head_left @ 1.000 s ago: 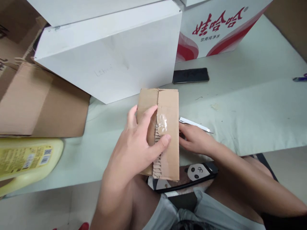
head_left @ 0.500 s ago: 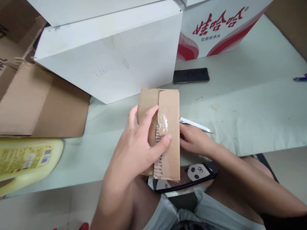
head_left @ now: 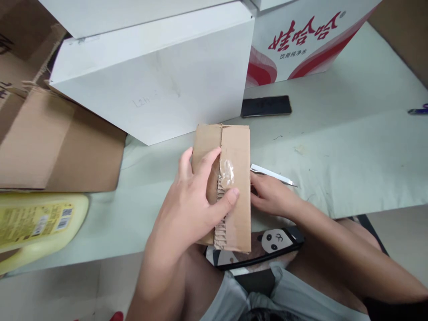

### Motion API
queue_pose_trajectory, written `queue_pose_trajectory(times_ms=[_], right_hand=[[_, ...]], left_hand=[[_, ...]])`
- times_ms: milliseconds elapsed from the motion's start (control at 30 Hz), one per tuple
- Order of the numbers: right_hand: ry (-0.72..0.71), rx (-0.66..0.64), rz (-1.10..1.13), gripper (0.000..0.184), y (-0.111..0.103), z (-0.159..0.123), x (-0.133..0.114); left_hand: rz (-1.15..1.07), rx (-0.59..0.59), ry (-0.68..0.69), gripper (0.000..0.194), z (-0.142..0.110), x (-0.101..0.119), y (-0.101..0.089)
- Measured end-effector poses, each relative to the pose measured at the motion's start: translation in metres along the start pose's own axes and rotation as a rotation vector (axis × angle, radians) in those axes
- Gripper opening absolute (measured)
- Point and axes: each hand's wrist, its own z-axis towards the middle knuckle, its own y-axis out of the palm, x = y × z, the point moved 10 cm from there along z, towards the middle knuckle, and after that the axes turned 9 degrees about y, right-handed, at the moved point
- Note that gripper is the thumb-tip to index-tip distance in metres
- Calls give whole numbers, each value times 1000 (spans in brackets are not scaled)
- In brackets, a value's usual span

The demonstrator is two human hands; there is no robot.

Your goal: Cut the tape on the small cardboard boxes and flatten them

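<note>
At the near edge of the table (head_left: 351, 147), a left hand (head_left: 189, 205) over a small cardboard box (head_left: 239, 147)

The table wears a pale green cloth. Toward its far side stands a big white box (head_left: 157, 80), closed on the faces I can see, with a second white box (head_left: 133, 13) above it. To the right is a white carton with red lettering (head_left: 297, 49). At the left, an open brown carton (head_left: 90, 147) has a flap folded out; its contents are hidden from me. A yellow jug (head_left: 40, 223) rests by the left end of the near edge, its label facing up.

The small cardboard box is about midway along that edge. Its top flaps meet in a seam, the corrugation torn bare along the lower stretch, with clear tape (head_left: 228, 172) beside it; I can't see inside. The left hand holds it from above, fingers splayed wide, thumb on the right flap. The right hand (head_left: 274, 194) is at its right side, fingertips partly hidden, so I can't tell whether they grip anything.

A black phone (head_left: 266, 105) lies near the big white box, and a slim white tool (head_left: 272, 174) shows just beside the right hand.
</note>
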Motion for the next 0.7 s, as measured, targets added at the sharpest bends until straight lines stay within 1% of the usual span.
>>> queue_pose_trajectory(times_ms=[167, 467, 700], right_hand=[[21, -11, -8, 15, 0, 0, 0], [-9, 19, 1, 13, -1, -1, 0], [-22, 29, 21, 15, 0, 0, 0]], left_hand=[[4, -3, 6, 78, 1, 1, 0], [7, -13, -12, 79, 1, 0, -1], [-14, -21, -22, 81, 2, -1, 1]])
